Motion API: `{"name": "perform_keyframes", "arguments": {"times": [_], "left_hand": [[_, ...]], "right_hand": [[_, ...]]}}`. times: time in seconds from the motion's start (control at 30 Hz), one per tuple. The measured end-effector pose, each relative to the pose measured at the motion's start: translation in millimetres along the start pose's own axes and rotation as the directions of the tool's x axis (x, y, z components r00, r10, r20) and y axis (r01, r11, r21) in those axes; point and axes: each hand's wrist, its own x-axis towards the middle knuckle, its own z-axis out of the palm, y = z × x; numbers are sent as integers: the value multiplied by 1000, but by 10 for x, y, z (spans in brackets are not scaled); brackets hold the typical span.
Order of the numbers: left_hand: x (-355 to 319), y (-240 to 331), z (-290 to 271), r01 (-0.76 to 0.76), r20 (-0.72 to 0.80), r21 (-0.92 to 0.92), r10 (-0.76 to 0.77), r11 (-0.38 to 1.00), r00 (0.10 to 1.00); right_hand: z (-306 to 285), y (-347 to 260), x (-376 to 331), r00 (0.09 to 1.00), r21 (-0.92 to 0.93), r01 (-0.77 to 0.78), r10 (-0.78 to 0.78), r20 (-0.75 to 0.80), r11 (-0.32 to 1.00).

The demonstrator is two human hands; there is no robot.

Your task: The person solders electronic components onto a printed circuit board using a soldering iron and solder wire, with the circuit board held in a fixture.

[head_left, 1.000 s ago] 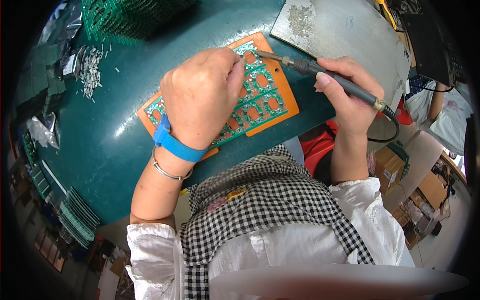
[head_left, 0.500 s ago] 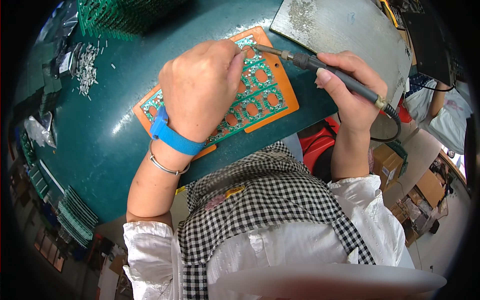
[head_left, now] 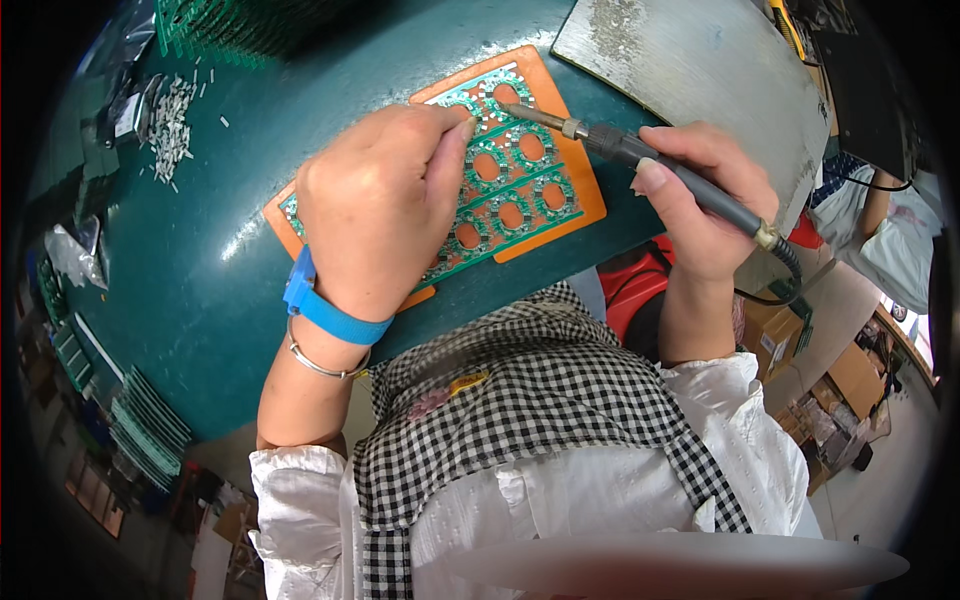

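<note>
A green circuit board panel (head_left: 512, 182) with several ring-shaped boards lies in an orange tray (head_left: 560, 90) on the table. My right hand (head_left: 722, 195) grips a soldering iron (head_left: 640, 152) by its dark handle. The iron's tip points left, at the upper right ring of the panel. Over the panel's left part is my left hand (head_left: 372, 185), thumb and forefinger pinched together beside the upper rings. Whatever lies in that pinch is too small or hidden to make out. A blue strap (head_left: 345, 318) circles my left wrist. The hand and forearm hide part of the panel.
Small white parts (head_left: 172, 130) lie in a loose pile at the left of the green table (head_left: 200, 330). A stack of green boards (head_left: 215, 30) stands at the far left. A worn metal plate (head_left: 690, 60) covers the back right. The iron's cable (head_left: 790, 270) hangs at right.
My left hand has moved left, away from the upper right ring, uncovering more of the upper rings. The iron has lowered slightly and stays near that ring.
</note>
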Motion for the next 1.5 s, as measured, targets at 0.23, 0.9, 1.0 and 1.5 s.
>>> {"name": "perform_keyframes", "arguments": {"times": [0.23, 0.9, 1.0, 1.5], "left_hand": [[-9, -42, 70, -37, -7, 9, 37, 999, 999], [-26, 13, -176, 120, 44, 53, -122, 991, 992], [-39, -96, -111, 78, -22, -6, -78, 997, 997], [-111, -68, -150, 56, -37, -84, -60, 995, 998]], "right_hand": [[35, 4, 5, 999, -16, 10, -9, 34, 1000], [100, -54, -72, 990, 60, -38, 46, -135, 997], [152, -87, -25, 998, -41, 51, -53, -37, 998], [134, -44, -66, 996, -105, 57, -64, -57, 993]]}}
